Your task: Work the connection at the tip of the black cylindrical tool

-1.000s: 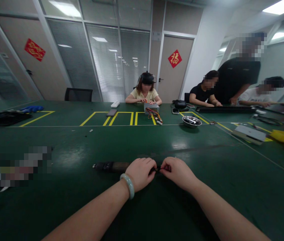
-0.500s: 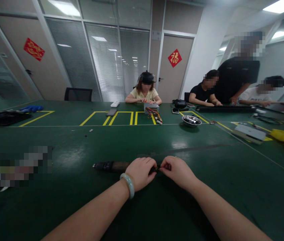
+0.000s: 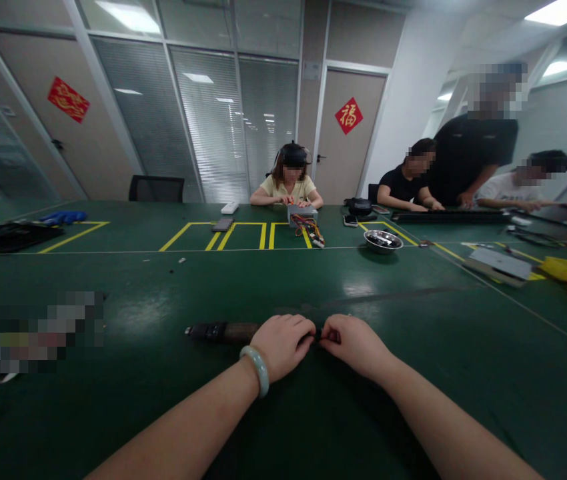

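Note:
A long dark cylindrical object (image 3: 241, 332) with a brownish middle and a black, metal-tipped left end lies crosswise on the green table. My left hand (image 3: 284, 343), with a pale bangle on the wrist, is closed over its right part and hides much of it. Just to the right, my right hand (image 3: 351, 341) has its fingers pinched together at the object's right end. Only a small dark bit (image 3: 318, 334) shows between the two sets of fingertips. What exactly the right fingers grip is mostly hidden.
A shiny metal bowl (image 3: 382, 241) with dark things in it stands beyond my right hand. Across the table (image 3: 243, 280), a co-worker handles a grey box (image 3: 302, 215) with coloured wires. Cables and a blurred-out item lie at left; a white-grey box (image 3: 499, 264) sits at right.
My right fingers have shifted slightly right and curled more. The small dark part between the fingertips looks a little different. The long object stays in place.

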